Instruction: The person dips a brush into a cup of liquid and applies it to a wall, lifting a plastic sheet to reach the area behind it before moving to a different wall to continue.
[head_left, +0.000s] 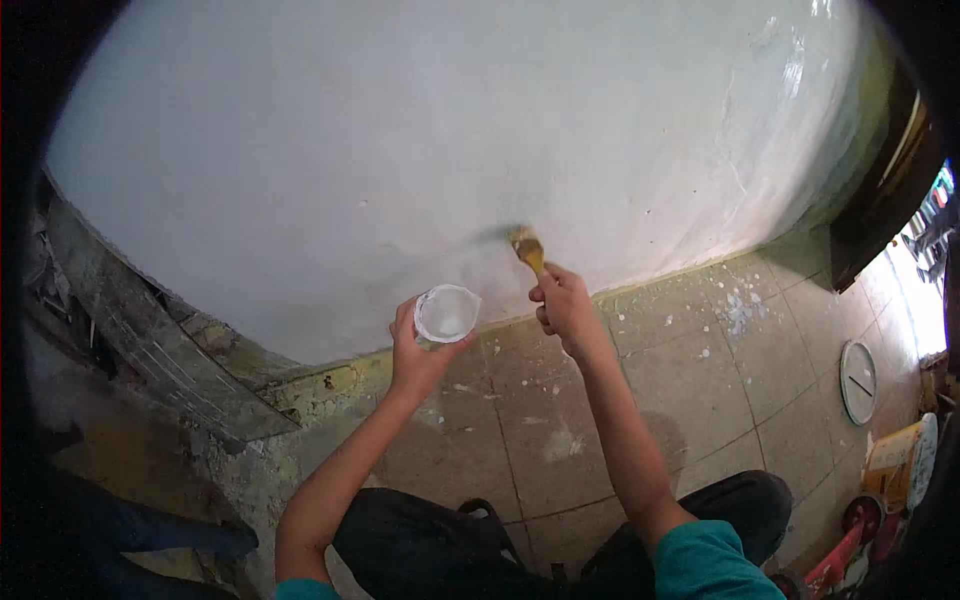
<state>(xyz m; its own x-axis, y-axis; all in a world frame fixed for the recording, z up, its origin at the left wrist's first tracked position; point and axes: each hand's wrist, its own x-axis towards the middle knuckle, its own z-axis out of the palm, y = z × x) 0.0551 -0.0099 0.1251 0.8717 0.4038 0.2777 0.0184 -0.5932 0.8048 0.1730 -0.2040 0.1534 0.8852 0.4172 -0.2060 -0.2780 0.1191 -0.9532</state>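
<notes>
My left hand [408, 350] is closed around a small white cup [447, 313] with a ragged rim, held upright near the foot of the wall. Whitish stuff shows inside the cup. In my right hand [566, 306] is a paintbrush [531, 250] with a yellow handle, gripped with the bristles pointing up and away from me. The bristle end is at the white wall [300, 130], right of the cup. A greyish smear or shadow lies on the wall beside the bristles.
Paint-spattered floor tiles [680, 370] run along the wall. At the right are a round white lid [858, 382], a yellow-and-white bucket [900, 462] and a red object [832, 565]. A worn plank [150, 320] leans at the left, near another person's leg [170, 530]. A dark door frame [880, 210] stands far right.
</notes>
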